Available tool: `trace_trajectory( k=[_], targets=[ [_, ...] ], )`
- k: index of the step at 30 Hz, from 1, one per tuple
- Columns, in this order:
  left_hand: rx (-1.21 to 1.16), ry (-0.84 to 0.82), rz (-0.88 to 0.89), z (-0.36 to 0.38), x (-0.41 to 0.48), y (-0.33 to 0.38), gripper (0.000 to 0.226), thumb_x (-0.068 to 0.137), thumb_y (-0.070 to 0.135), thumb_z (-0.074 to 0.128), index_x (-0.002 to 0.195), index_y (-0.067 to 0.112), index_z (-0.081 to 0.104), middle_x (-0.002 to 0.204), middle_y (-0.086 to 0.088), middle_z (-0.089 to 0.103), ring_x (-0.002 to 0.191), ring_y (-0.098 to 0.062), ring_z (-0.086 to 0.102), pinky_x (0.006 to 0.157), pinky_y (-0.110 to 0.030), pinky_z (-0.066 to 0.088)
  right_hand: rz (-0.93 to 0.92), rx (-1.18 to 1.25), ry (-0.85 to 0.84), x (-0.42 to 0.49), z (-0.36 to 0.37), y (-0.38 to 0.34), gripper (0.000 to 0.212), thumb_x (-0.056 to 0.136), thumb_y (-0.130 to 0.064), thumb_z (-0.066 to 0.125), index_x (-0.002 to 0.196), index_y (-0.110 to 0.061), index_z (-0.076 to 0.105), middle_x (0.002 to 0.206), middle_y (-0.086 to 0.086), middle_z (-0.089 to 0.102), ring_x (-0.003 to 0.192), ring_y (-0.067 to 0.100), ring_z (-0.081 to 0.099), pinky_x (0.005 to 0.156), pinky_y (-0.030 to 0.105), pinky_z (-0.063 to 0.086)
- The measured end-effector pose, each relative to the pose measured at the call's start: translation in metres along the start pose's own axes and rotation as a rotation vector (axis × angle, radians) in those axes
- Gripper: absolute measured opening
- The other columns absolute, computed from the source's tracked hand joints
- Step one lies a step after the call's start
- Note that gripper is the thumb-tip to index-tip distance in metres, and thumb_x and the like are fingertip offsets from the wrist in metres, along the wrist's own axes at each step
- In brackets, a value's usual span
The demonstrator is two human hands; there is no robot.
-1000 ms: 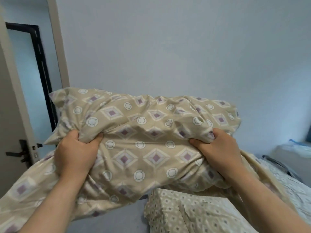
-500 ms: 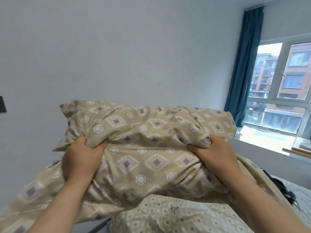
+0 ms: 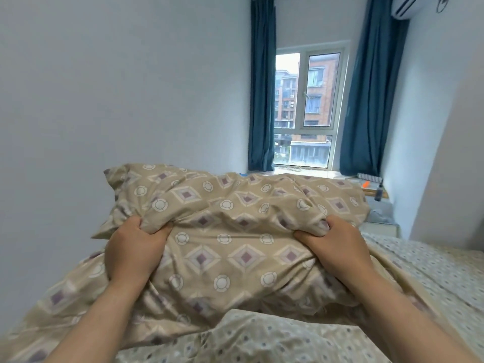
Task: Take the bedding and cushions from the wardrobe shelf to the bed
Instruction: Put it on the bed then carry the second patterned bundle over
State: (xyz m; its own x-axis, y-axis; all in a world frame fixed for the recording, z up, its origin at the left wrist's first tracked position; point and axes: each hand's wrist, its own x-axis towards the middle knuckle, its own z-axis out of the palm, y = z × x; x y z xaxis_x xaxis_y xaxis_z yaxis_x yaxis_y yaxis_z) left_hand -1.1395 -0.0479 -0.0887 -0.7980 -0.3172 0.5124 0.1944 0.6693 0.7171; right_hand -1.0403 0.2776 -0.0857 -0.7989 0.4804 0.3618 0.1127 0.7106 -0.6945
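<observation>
Bedding [image 3: 230,231]: fingers [image 3: 137,223] of my left hand [image 3: 133,251] are curled tight into a fold near its left end, and my right hand [image 3: 337,248] is clenched on a fold near the right end. The beige patterned bundle is held up in front of me between both hands, with loose cloth trailing lower left. Dotted bed [image 3: 432,271] below and right of it; window [image 3: 306,106] and blue curtains [image 3: 262,87] ahead.

- The bulky beige duvet [image 3: 235,231], gripped by the left hand [image 3: 133,247] and right hand [image 3: 337,247], blocks the middle ahead
- A bare wall [image 3: 104,100] closes the left side
- The bed [image 3: 432,271] lies open to the right; clutter crowds the windowsill [image 3: 309,171] beyond
</observation>
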Motion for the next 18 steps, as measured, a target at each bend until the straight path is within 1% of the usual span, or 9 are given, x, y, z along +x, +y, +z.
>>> trace_trajectory(
  k=[5,9,11,14,16,18],
  targets=[
    [-0.026,-0.124,0.025,0.09,0.018,0.007,0.037,0.072,0.055,0.068,0.079,0.02,0.057,0.079,-0.003,0.063,0.071,-0.029,0.052,0.066,-0.039,0.047,0.112,-0.056,0.027,0.038,0.013,0.053,0.054,0.057,-0.076,0.065,0.087,-0.03,0.063,0.084,-0.006,0.07,0.082,0.023,0.064,0.074,0.041,0.054],
    [-0.034,-0.197,0.034,0.157,0.019,0.002,0.042,0.072,0.057,0.066,0.083,0.017,0.058,0.086,-0.006,0.066,0.078,-0.031,0.057,0.066,-0.038,0.045,0.185,-0.094,0.036,0.06,0.028,0.094,0.059,0.058,-0.075,0.066,0.094,-0.029,0.065,0.09,-0.004,0.071,0.086,0.024,0.064,0.077,0.042,0.054],
    [-0.018,-0.26,0.028,0.189,0.019,-0.011,0.044,0.072,0.059,0.065,0.085,0.017,0.059,0.09,-0.006,0.068,0.082,-0.032,0.06,0.066,-0.036,0.044,0.22,-0.109,0.028,0.067,0.045,0.115,0.064,0.058,-0.075,0.066,0.102,-0.028,0.067,0.095,-0.003,0.072,0.089,0.026,0.064,0.078,0.042,0.054],
    [0.0,-0.348,0.033,0.231,0.013,-0.032,0.049,0.071,0.063,0.063,0.091,0.018,0.062,0.094,-0.005,0.069,0.088,-0.033,0.062,0.069,-0.037,0.046,0.282,-0.134,0.001,0.065,0.07,0.146,0.063,0.059,-0.075,0.065,0.1,-0.028,0.069,0.095,-0.002,0.072,0.09,0.027,0.064,0.077,0.041,0.053],
    [0.005,-0.409,0.037,0.261,0.009,-0.048,0.05,0.072,0.062,0.064,0.095,0.018,0.063,0.098,-0.006,0.07,0.092,-0.034,0.062,0.069,-0.035,0.043,0.348,-0.144,-0.013,0.065,0.091,0.167,0.062,0.059,-0.075,0.065,0.1,-0.029,0.069,0.093,-0.004,0.072,0.089,0.025,0.065,0.077,0.04,0.053],
    [-0.006,-0.461,0.043,0.292,0.001,-0.068,0.048,0.073,0.059,0.066,0.098,0.018,0.064,0.101,-0.006,0.07,0.095,-0.034,0.062,0.07,-0.034,0.041,0.391,-0.157,-0.023,0.061,0.112,0.189,0.064,0.06,-0.076,0.064,0.105,-0.031,0.068,0.096,-0.006,0.072,0.092,0.024,0.065,0.079,0.041,0.053]
  ],
)
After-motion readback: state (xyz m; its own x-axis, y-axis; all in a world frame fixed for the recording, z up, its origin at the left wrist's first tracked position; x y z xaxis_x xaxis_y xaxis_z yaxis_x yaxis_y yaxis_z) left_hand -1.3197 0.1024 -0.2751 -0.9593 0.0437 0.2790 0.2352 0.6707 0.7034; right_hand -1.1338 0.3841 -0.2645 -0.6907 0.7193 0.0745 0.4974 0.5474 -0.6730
